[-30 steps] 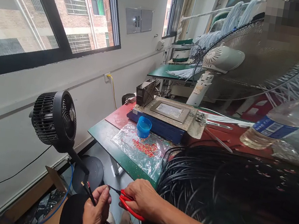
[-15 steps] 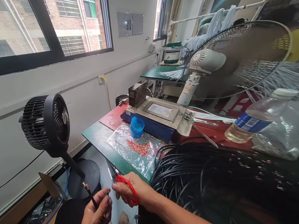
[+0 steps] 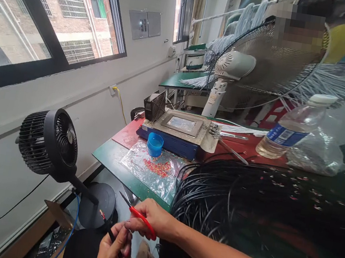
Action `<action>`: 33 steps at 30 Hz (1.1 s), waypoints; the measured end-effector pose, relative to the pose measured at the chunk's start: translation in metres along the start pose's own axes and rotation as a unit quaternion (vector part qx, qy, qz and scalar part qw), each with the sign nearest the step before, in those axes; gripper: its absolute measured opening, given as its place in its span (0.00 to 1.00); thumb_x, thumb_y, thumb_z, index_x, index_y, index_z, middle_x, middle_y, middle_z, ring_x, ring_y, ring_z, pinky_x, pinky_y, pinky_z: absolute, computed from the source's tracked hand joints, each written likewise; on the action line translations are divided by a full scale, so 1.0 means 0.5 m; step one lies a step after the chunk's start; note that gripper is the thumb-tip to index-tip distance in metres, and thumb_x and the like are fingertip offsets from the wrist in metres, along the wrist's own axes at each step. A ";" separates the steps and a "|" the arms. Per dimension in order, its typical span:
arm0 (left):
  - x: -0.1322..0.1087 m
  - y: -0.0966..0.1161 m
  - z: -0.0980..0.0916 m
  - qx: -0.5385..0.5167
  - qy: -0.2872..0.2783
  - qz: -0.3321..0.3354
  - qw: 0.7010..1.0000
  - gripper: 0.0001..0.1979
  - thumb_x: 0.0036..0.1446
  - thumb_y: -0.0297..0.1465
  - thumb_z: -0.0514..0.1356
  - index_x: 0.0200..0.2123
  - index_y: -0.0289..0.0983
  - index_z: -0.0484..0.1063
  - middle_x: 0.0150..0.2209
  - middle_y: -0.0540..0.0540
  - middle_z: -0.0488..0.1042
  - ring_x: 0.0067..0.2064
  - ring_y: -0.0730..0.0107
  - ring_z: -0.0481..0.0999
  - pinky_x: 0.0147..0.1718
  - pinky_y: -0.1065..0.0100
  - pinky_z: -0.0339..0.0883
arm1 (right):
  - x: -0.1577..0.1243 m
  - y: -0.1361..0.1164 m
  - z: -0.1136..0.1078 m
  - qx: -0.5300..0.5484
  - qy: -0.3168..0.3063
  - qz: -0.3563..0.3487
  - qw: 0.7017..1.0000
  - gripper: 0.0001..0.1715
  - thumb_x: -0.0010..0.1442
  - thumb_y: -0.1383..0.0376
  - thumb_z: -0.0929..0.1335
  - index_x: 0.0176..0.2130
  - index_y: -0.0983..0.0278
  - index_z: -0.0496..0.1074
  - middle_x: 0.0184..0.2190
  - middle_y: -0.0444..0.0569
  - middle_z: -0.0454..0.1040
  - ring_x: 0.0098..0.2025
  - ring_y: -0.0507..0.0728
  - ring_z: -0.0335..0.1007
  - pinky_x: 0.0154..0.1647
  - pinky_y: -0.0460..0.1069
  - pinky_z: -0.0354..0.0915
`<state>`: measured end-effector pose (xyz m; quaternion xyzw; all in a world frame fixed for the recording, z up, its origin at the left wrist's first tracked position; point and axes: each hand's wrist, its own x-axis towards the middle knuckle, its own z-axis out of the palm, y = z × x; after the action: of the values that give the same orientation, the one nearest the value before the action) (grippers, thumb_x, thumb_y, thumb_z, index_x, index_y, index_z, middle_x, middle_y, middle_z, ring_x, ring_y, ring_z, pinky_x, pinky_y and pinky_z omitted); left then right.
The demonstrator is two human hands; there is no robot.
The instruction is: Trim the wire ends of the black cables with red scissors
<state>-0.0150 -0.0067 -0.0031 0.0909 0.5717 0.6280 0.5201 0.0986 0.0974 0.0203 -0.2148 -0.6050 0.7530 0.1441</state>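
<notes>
My left hand (image 3: 112, 250) is at the bottom of the view, fingers pinched round a black cable (image 3: 109, 232) whose stripped red-tipped end points up and left. My right hand (image 3: 153, 219) is just above it, closed on red-handled snips (image 3: 137, 216) whose dark blades point up and left, away from the cable end. Thumb and fingertips of both hands nearly touch. A large bundle of black cables (image 3: 246, 201) lies on the green table (image 3: 112, 158) right beside my right forearm.
A black floor fan (image 3: 48, 144) stands left of my hands. On the table are a plastic sheet with red bits (image 3: 159, 168), a blue cup (image 3: 154, 144), a blue-based metal machine (image 3: 175, 129), a water bottle (image 3: 290, 132) and a white desk fan (image 3: 234, 69).
The snips have lifted off the cable end and tilted upward. Both hands have stayed close together while the view shifted slightly right.
</notes>
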 end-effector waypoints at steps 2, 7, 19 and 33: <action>0.002 -0.002 -0.003 -0.002 -0.003 -0.009 1.000 0.19 0.31 0.40 0.69 0.24 0.32 0.72 0.15 0.54 0.65 0.13 0.89 0.54 0.12 0.80 0.40 | 0.000 -0.002 0.002 0.034 -0.004 0.006 0.999 0.24 0.42 0.50 0.72 0.19 0.69 0.66 0.11 0.38 0.59 0.12 0.44 0.53 0.12 0.40 0.47; 0.006 -0.007 -0.009 -0.010 -0.043 -0.019 0.999 0.18 0.34 0.41 0.67 0.22 0.32 0.70 0.13 0.57 0.61 0.13 0.91 0.51 0.13 0.81 0.39 | 0.000 -0.011 0.007 0.082 0.009 0.034 0.996 0.24 0.44 0.50 0.71 0.20 0.69 0.66 0.11 0.38 0.59 0.12 0.44 0.52 0.11 0.41 0.46; -0.007 -0.008 0.002 -0.078 -0.042 -0.030 0.996 0.18 0.35 0.39 0.67 0.21 0.33 0.66 0.13 0.57 0.62 0.16 0.89 0.56 0.16 0.82 0.47 | -0.002 -0.003 0.001 0.098 -0.092 0.078 0.988 0.24 0.45 0.51 0.70 0.16 0.68 0.64 0.10 0.39 0.60 0.12 0.44 0.52 0.10 0.40 0.47; -0.008 0.004 0.001 -0.029 -0.072 -0.038 0.996 0.17 0.38 0.40 0.66 0.19 0.32 0.66 0.12 0.57 0.60 0.13 0.91 0.49 0.14 0.81 0.38 | -0.002 -0.010 0.006 0.092 -0.022 0.095 0.991 0.24 0.48 0.51 0.69 0.19 0.69 0.66 0.10 0.39 0.60 0.11 0.44 0.51 0.11 0.40 0.48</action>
<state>-0.0142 -0.0089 0.0004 0.0986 0.5173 0.6158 0.5860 0.0980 0.0956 0.0257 -0.2401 -0.5130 0.8204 0.0779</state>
